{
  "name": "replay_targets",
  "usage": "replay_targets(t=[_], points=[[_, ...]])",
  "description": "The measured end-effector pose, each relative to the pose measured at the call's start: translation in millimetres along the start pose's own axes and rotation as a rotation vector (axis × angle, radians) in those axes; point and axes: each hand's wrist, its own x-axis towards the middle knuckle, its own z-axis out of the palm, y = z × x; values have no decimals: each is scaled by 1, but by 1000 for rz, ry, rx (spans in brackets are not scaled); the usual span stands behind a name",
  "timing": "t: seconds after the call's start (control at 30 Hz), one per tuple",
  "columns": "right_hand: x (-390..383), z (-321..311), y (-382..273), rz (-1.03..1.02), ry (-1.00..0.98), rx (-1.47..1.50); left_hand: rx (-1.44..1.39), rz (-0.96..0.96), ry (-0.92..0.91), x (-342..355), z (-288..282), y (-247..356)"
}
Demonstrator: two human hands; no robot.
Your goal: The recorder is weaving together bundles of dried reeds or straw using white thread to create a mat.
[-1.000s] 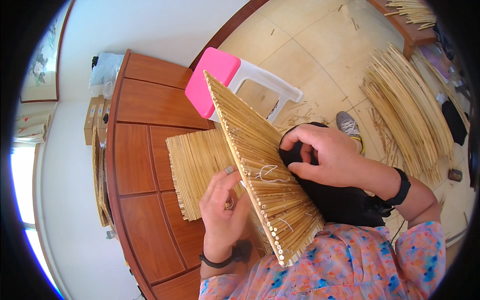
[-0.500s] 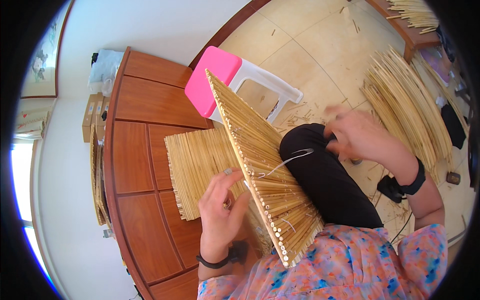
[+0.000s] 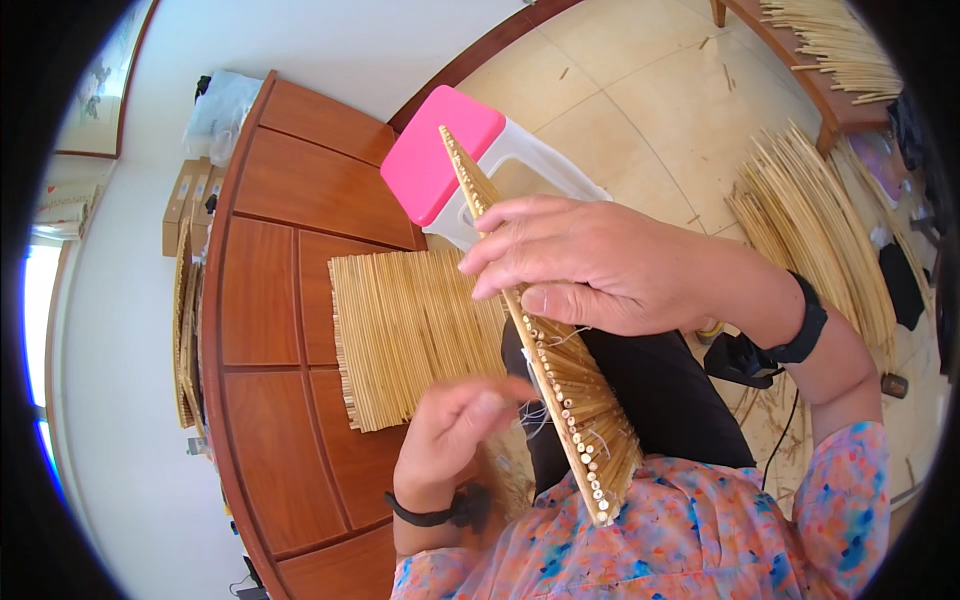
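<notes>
A panel of thin straw-coloured stalks (image 3: 596, 425), bound side by side, stands tilted across my lap with a row of cut ends along its edge. My right hand (image 3: 610, 265) is closed over the middle of that edge, thumb on the right face, fingers reaching over to the left. Beside the panel's left face is my left hand (image 3: 450, 425), its fingers curled and smeared by motion, the index finger pointing at the panel. Pale thread (image 3: 537, 412) loops by that fingertip; whether the fingers hold it is unclear. More thread ends stick out on the right face.
A second stalk mat (image 3: 405, 335) leans on the brown wooden cabinet (image 3: 262, 290). Beyond my lap stands a pink-topped white stool (image 3: 445, 150). Long loose stalks (image 3: 815, 235) lie on the floor at the right; more stalks (image 3: 835, 45) rest on a wooden bench.
My right hand has come left from the air above my knee and taken hold of the panel's edge. My left hand has moved slightly lower. The panel appears turned more edge-on.
</notes>
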Motion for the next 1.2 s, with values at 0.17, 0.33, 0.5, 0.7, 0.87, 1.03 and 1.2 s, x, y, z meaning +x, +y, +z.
replay_targets(t=[0.17,0.33,0.5,0.7,0.87,1.03,1.2], points=[[7,-3,0,53,-81,32,-294,25,191,18,20,2],[8,-5,3,21,-95,28,-199,31,115,29,24,-3],[8,-14,5,-15,-156,32,-506,243,-3,29,9,-18],[10,-19,8,-5,-252,70,-829,255,39,35,13,-20],[15,-15,12,-50,-273,116,-1016,406,7,39,19,-26],[22,-3,21,-49,-258,242,-938,307,85,33,12,-22],[33,11,24,-95,-254,313,-712,332,183,20,8,-8]])
